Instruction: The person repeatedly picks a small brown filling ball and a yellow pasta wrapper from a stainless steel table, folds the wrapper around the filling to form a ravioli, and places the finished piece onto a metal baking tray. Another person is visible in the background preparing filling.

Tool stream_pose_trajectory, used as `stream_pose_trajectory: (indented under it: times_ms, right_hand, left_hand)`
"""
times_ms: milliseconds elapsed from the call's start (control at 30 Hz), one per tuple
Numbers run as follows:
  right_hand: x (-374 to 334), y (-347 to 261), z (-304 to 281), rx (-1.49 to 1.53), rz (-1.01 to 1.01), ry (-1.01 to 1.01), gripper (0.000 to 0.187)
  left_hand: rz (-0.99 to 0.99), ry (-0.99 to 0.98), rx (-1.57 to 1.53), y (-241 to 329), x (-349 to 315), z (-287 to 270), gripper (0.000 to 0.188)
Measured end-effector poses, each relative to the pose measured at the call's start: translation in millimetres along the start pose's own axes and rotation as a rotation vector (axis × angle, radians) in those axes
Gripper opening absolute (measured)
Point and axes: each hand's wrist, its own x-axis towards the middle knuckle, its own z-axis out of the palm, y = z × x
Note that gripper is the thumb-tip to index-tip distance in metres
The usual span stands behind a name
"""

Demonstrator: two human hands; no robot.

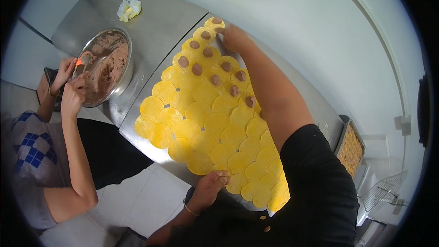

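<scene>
Many thin yellow dough rounds [215,123] lie overlapping in rows on the metal table. Dollops of brown filling [215,80] sit on several rounds at the far end. My right hand [235,40] reaches over to the far right edge, its fingers closed together at a dollop of filling [220,30] on a far round. At the near edge of the dough, my left hand [211,186] is closed, with thumb and fingers pressed together. What it holds, if anything, cannot be made out. Rounds under my right arm are partly hidden.
On the left, a co-worker's two hands [73,87] work with an orange-handled utensil [82,60] in a metal bowl [130,59] of brown filling. A crumpled plastic bag [129,8] lies farther back. A filled tray [351,151] and a wire rack [384,191] stand at right.
</scene>
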Motion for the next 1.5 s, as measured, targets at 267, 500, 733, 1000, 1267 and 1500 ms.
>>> stream_pose_trajectory:
  times_ms: [267,500,733,1000,1267,1500]
  right_hand:
    - [-139.8,150.7,13.4,-0.225,0.062,0.017,0.057]
    - [-434.8,275.2,12.8,-0.333,0.351,-0.122,0.044]
    - [-571.1,294.5,36.7,-0.189,0.398,-0.04,0.028]
    - [-618.0,252.7,47.3,-0.212,0.212,0.252,0.024]
    - [-702.6,210.3,38.8,0.082,0.037,0.508,0.02]
    - [-736.8,188.7,47.4,0.753,0.548,0.859,0.019]
  left_hand:
    - [0.134,-0.149,0.007,9.7,19.5,10.0,0.028]
    - [0.111,-0.368,0.161,8.0,24.9,103.3,0.023]
    - [-0.008,-0.455,0.2,-67.9,65.3,247.1,0.027]
    - [-0.148,-0.189,-0.242,-139.2,165.2,377.7,0.026]
    - [-0.042,-0.337,-0.35,-131.9,135.6,389.0,0.033]
    - [0.111,-0.46,-0.499,-115.1,52.9,419.2,0.035]
